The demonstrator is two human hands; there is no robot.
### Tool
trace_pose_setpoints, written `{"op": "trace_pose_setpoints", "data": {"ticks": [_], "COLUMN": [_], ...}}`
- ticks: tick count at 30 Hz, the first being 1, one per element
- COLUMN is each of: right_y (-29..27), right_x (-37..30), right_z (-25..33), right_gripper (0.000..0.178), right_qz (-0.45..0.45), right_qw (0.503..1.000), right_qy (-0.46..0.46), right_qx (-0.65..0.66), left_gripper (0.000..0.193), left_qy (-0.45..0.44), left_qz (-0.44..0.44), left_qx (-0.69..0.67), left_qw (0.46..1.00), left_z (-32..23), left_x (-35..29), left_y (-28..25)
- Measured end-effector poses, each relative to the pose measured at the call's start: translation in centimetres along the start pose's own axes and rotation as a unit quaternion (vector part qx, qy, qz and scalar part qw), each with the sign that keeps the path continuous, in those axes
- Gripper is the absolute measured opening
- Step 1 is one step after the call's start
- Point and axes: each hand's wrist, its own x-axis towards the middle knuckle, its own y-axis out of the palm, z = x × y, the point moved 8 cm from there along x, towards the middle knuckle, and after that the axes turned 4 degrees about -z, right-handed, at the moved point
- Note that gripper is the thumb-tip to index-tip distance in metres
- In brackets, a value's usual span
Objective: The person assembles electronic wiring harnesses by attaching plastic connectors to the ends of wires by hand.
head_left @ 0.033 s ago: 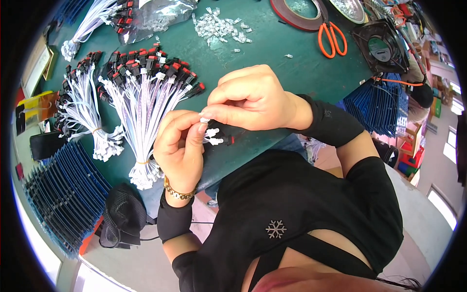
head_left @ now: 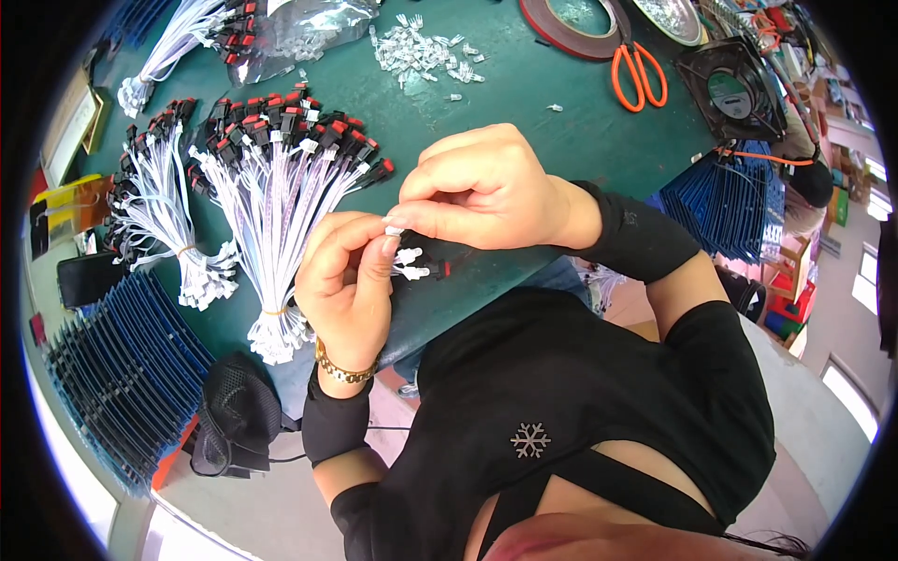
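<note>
My left hand and my right hand meet at the table's near edge, both closed in a pinch. Between their fingertips is a small white connector, partly covered by the fingers. Just beside my left thumb, other white plugs and a black-and-red switch poke out; whether they hang from my left hand or lie on the table, I cannot tell. To the left of my hands lies a large bundle of white cables with black-and-red ends, tied by a band.
A second cable bundle lies farther left. Small clear parts are heaped at the back, with a plastic bag beside them. Orange-handled scissors, a tape roll and a black fan sit back right. Blue panels stand at left.
</note>
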Motion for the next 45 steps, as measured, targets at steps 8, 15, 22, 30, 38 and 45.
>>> {"op": "trace_pose_setpoints", "data": {"ticks": [8,15,22,30,38,45], "right_y": [0.5,0.8,0.2,-11.4,-7.5,-1.6], "right_x": [-0.2,-0.7,-1.4,-5.8,-4.5,-3.0], "right_z": [0.2,1.0,0.7,-0.6,-0.1,4.4], "right_gripper": [0.008,0.015,0.017,0.013,0.013,0.017], "right_qz": [0.04,-0.001,-0.017,-0.153,-0.095,-0.017], "right_qw": [0.999,0.996,0.99,0.889,0.961,0.958], "right_qy": [-0.033,-0.082,-0.028,0.084,0.087,-0.144], "right_qx": [-0.017,-0.047,-0.137,-0.424,-0.246,-0.247], "left_gripper": [0.007,0.007,0.006,0.017,0.016,0.014], "left_qy": [-0.073,-0.125,-0.098,0.069,-0.156,-0.186], "left_qz": [0.024,0.003,-0.006,0.403,0.183,0.191], "left_qx": [0.038,-0.024,-0.059,0.093,0.016,-0.182], "left_qw": [0.996,0.992,0.993,0.908,0.971,0.947], "left_z": [0.8,1.4,0.9,-2.7,0.1,1.6], "left_x": [0.4,-0.3,0.1,-2.2,0.4,-0.4], "left_y": [-0.2,-0.2,0.2,4.0,2.6,3.8]}}
